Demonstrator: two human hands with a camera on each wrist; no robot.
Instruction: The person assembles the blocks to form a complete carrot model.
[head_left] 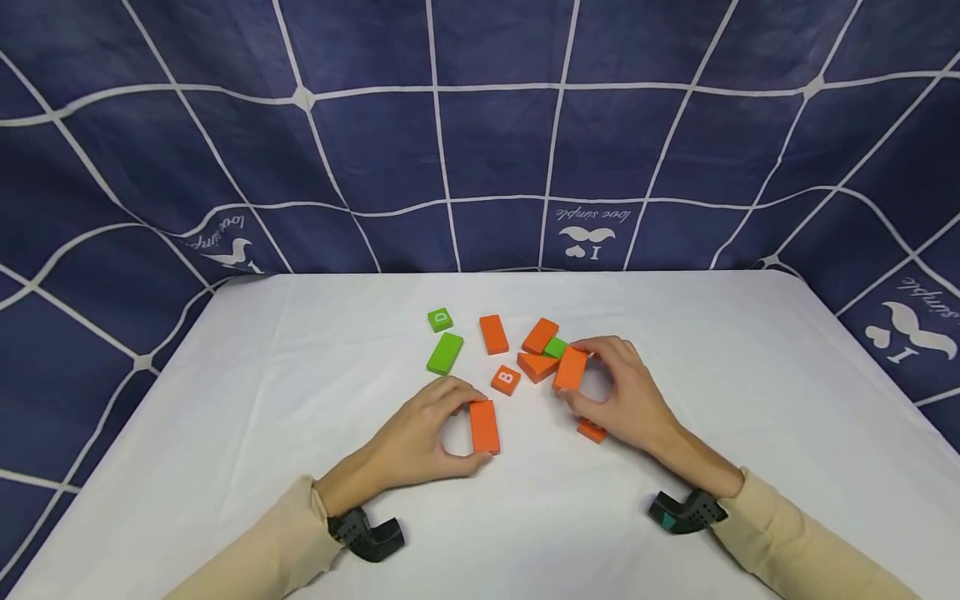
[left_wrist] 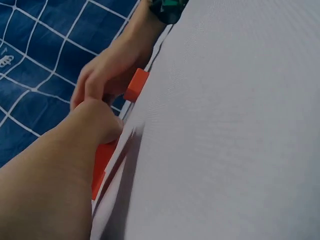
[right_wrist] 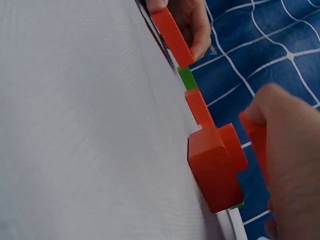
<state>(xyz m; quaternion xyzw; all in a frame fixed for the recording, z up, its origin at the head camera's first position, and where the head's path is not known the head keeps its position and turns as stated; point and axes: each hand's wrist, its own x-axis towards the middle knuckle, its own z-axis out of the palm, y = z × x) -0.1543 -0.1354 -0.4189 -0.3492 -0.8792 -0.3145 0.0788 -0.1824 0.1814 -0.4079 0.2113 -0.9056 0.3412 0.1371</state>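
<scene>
Your left hand clamps one orange block between thumb and fingers, below frame centre; your right hand pinches a second orange block, right of centre. Five other orange blocks and three green blocks lie near centre.

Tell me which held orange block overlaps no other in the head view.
The orange block in the left hand: cloth separates it from the rest; the orange block in the right hand overlaps others.

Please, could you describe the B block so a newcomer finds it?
On the white table, look between the left hand and right hand. The small orange block lies just beyond the brick in the left hand. Its white B sets it apart from plain orange neighbours.
</scene>
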